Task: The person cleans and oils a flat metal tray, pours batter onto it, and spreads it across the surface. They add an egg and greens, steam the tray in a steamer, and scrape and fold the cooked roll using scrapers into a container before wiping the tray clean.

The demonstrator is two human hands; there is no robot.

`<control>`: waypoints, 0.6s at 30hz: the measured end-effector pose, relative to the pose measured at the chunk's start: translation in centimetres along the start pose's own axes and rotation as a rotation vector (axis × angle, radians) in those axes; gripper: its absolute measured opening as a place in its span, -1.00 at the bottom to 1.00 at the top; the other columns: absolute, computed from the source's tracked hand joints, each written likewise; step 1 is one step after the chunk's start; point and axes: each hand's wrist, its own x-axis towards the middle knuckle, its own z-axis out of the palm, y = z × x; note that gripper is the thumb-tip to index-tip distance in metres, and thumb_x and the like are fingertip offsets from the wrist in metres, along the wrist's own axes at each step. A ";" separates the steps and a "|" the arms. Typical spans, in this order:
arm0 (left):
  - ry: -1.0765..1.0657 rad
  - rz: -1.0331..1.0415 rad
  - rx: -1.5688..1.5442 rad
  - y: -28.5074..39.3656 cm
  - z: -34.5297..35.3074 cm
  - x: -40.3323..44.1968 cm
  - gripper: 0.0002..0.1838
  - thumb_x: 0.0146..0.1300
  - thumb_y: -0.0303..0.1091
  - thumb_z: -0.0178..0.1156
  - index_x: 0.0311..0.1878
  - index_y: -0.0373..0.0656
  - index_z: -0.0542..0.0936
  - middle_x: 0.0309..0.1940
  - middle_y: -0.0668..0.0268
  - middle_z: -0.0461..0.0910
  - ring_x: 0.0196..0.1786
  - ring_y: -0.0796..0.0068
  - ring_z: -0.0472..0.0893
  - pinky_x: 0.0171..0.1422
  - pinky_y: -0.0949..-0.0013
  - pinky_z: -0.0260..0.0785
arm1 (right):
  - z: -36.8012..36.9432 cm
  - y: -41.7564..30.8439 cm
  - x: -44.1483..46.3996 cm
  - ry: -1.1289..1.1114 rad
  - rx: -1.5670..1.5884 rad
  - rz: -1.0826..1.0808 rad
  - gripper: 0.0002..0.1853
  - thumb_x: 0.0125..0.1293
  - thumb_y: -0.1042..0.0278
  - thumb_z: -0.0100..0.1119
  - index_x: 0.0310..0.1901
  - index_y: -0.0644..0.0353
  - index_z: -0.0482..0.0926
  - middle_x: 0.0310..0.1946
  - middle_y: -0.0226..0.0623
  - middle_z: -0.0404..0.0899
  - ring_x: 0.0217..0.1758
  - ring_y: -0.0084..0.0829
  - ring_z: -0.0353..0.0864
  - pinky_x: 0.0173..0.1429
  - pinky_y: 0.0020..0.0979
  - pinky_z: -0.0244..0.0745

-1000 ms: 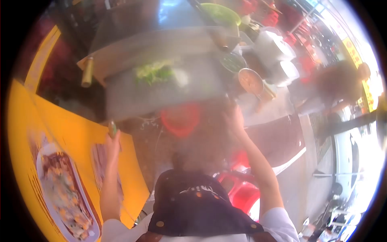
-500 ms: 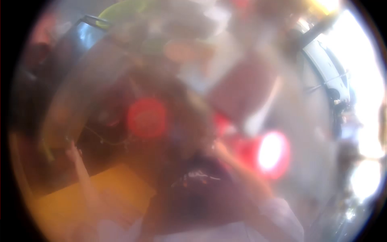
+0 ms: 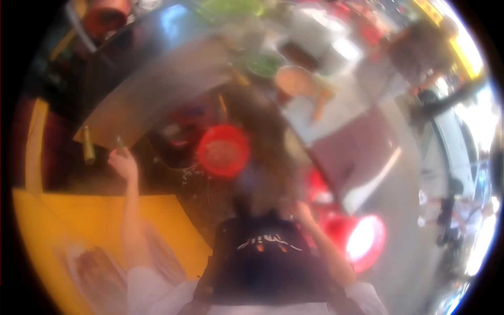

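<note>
My left hand [image 3: 124, 164] is reached forward on the left, its fingers closed at the edge of a metal surface [image 3: 173, 79]. A small greenish piece [image 3: 120, 143] shows at the fingertips; blur hides what it is. Close by, a yellowish stick-like piece [image 3: 88, 147] hangs at the same edge. My right hand [image 3: 303, 212] is low, right of centre, near a red bucket [image 3: 336, 231]; its fingers are smeared. Ahead, between the hands, stands a red bowl [image 3: 243, 149] with pale pinkish contents. I wear a dark apron [image 3: 262, 283] with white lettering.
A yellow panel [image 3: 168, 220] lies at lower left. Brownish-red board-like surface [image 3: 357, 147] and a table with a round tan item [image 3: 294, 81] and a green basket [image 3: 264, 65] stand ahead right. A person [image 3: 420, 58] is beyond; vehicles and others are far right.
The view has shifted and become less blurred. My left hand has moved up and right in view; the red bowl and right hand also sit further right.
</note>
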 end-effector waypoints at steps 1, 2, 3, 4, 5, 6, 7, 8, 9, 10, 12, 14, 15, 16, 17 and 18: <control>0.041 0.026 -0.037 1.0 -1.0 -1.3 -0.52 0.31 -0.14 0.18 0.07 -0.33 0.32 -0.03 -0.11 0.30 0.02 -0.10 0.40 0.06 0.05 0.30 | -0.2 0.0 0.3 0.107 0.090 -0.104 -0.71 0.19 0.26 0.18 -0.14 0.27 0.51 -0.26 0.05 0.59 -0.13 0.04 0.59 -0.06 -0.08 0.49; 0.112 0.077 -0.043 1.7 -1.8 -2.6 -0.47 0.31 -0.18 0.17 0.14 -0.39 0.28 -0.05 -0.13 0.29 0.01 -0.08 0.39 0.06 0.07 0.28 | 0.5 1.0 1.8 0.144 0.084 -0.152 -0.71 0.20 0.25 0.18 -0.14 0.27 0.52 -0.29 0.05 0.60 -0.15 0.03 0.60 -0.09 -0.09 0.50; 0.127 0.072 -0.024 1.7 -1.8 -4.8 -0.43 0.32 -0.23 0.16 0.22 -0.38 0.22 -0.05 -0.11 0.29 -0.04 -0.04 0.39 0.05 0.09 0.28 | 0.2 0.9 2.8 0.090 0.083 -0.090 -0.72 0.19 0.24 0.19 -0.16 0.26 0.54 -0.33 0.01 0.61 -0.20 0.01 0.62 -0.13 -0.11 0.52; 0.079 -0.071 -0.242 1.5 -1.2 -7.6 -0.40 0.31 -0.27 0.15 0.27 -0.38 0.16 -0.05 -0.09 0.28 -0.08 -0.03 0.38 0.04 0.11 0.27 | 0.0 1.6 3.9 0.097 -0.067 -0.212 -0.74 0.17 0.26 0.21 -0.18 0.25 0.56 -0.38 -0.03 0.63 -0.24 -0.04 0.64 -0.15 -0.13 0.52; 0.029 -0.127 -0.264 0.0 -0.2 -11.2 -0.38 0.30 -0.29 0.15 0.29 -0.37 0.14 -0.06 -0.06 0.28 -0.10 0.01 0.39 0.02 0.12 0.27 | 0.0 1.3 4.1 0.133 0.008 -0.194 -0.77 0.15 0.28 0.23 -0.22 0.25 0.57 -0.39 -0.06 0.64 -0.25 -0.09 0.66 -0.16 -0.14 0.53; 0.008 -0.104 -0.188 -1.3 -0.5 -16.6 -0.37 0.31 -0.24 0.15 0.29 -0.37 0.14 -0.04 -0.05 0.29 -0.09 0.02 0.41 0.02 0.12 0.28 | -0.4 1.4 3.3 0.117 -0.083 -0.238 -0.78 0.14 0.29 0.24 -0.25 0.25 0.56 -0.40 -0.07 0.64 -0.28 -0.10 0.66 -0.18 -0.14 0.53; -0.137 -0.071 0.048 -1.6 -1.6 -20.7 -0.38 0.31 -0.20 0.13 0.28 -0.37 0.17 -0.01 -0.09 0.32 -0.04 -0.01 0.42 0.04 0.09 0.29 | -0.8 0.7 3.0 0.088 -0.102 -0.260 -0.78 0.15 0.29 0.24 -0.25 0.25 0.55 -0.41 -0.05 0.64 -0.29 -0.07 0.66 -0.20 -0.14 0.52; -0.410 -0.243 -0.123 -0.1 -4.2 -24.1 -0.41 0.30 -0.19 0.12 0.24 -0.38 0.22 -0.02 -0.15 0.37 0.02 -0.10 0.42 0.08 0.06 0.29 | -0.4 1.3 3.5 0.034 -0.163 -0.258 -0.76 0.15 0.27 0.25 -0.24 0.25 0.54 -0.41 -0.05 0.64 -0.29 -0.05 0.66 -0.19 -0.12 0.52; -0.698 -0.422 -0.319 -4.1 -1.5 -30.6 -0.38 0.28 -0.13 0.10 0.25 -0.42 0.26 0.13 -0.28 0.35 0.21 -0.21 0.35 0.29 -0.03 0.21 | 1.3 5.1 4.7 0.029 -0.219 -0.339 -0.72 0.13 0.24 0.28 -0.23 0.27 0.54 -0.42 -0.07 0.64 -0.29 -0.06 0.66 -0.18 -0.12 0.52; -1.053 -0.375 -0.171 -9.9 2.5 -39.3 -0.32 0.25 -0.03 0.10 0.22 -0.43 0.30 0.11 -0.31 0.41 0.22 -0.27 0.37 0.33 -0.02 0.20 | 1.2 4.8 4.6 -0.066 -0.139 -0.254 -0.68 0.13 0.21 0.30 -0.20 0.27 0.55 -0.43 -0.08 0.65 -0.28 -0.07 0.66 -0.16 -0.12 0.52; -1.675 -0.417 -0.067 -9.1 -1.8 -42.7 -0.33 0.18 0.08 0.15 0.09 -0.40 0.50 -0.14 -0.20 0.60 0.00 -0.12 0.60 0.16 -0.03 0.40 | 1.4 4.8 4.1 -0.163 -0.192 -0.106 -0.62 0.13 0.20 0.29 -0.06 0.21 0.58 -0.40 -0.12 0.67 -0.27 -0.15 0.69 -0.14 -0.16 0.53; -1.609 -0.471 -0.069 -8.7 -5.0 -48.1 -0.46 0.16 0.06 0.14 -0.21 -0.34 0.65 -0.24 -0.15 0.63 -0.16 -0.08 0.65 0.01 0.03 0.49 | -1.0 5.0 1.7 -0.250 -0.248 -0.044 -0.60 0.13 0.17 0.29 -0.03 0.19 0.59 -0.42 -0.16 0.67 -0.27 -0.19 0.69 -0.14 -0.22 0.54; -1.501 -0.412 -0.102 -9.4 -5.3 -49.9 -0.49 0.16 0.05 0.13 -0.30 -0.32 0.68 -0.27 -0.14 0.64 -0.19 -0.08 0.66 -0.01 0.04 0.49 | -1.4 5.2 1.8 -0.270 -0.256 -0.055 -0.63 0.13 0.17 0.28 -0.07 0.18 0.60 -0.43 -0.15 0.67 -0.26 -0.20 0.69 -0.14 -0.22 0.55; -1.469 -0.495 -0.126 -9.8 -5.5 -49.8 -0.50 0.16 0.04 0.12 -0.32 -0.31 0.68 -0.27 -0.14 0.63 -0.19 -0.09 0.65 -0.02 0.04 0.49 | -0.7 7.0 1.9 -0.289 -0.262 -0.063 -0.66 0.14 0.18 0.26 -0.10 0.17 0.62 -0.44 -0.14 0.66 -0.26 -0.20 0.69 -0.13 -0.22 0.55; -1.434 -0.576 -0.151 -10.2 -5.7 -49.2 -0.51 0.16 0.03 0.12 -0.33 -0.30 0.68 -0.27 -0.14 0.63 -0.19 -0.10 0.65 -0.02 0.04 0.49 | 0.5 10.3 2.9 -0.301 -0.202 -0.006 -0.68 0.14 0.18 0.25 -0.12 0.16 0.62 -0.42 -0.12 0.67 -0.25 -0.18 0.69 -0.12 -0.21 0.55; -1.398 -0.657 -0.177 -10.4 -5.6 -48.6 -0.52 0.17 0.02 0.11 -0.35 -0.30 0.68 -0.28 -0.15 0.63 -0.19 -0.11 0.65 -0.02 0.03 0.49 | 1.8 14.5 4.6 -0.313 -0.142 0.051 -0.70 0.14 0.17 0.23 -0.15 0.16 0.63 -0.41 -0.10 0.67 -0.24 -0.17 0.69 -0.11 -0.19 0.55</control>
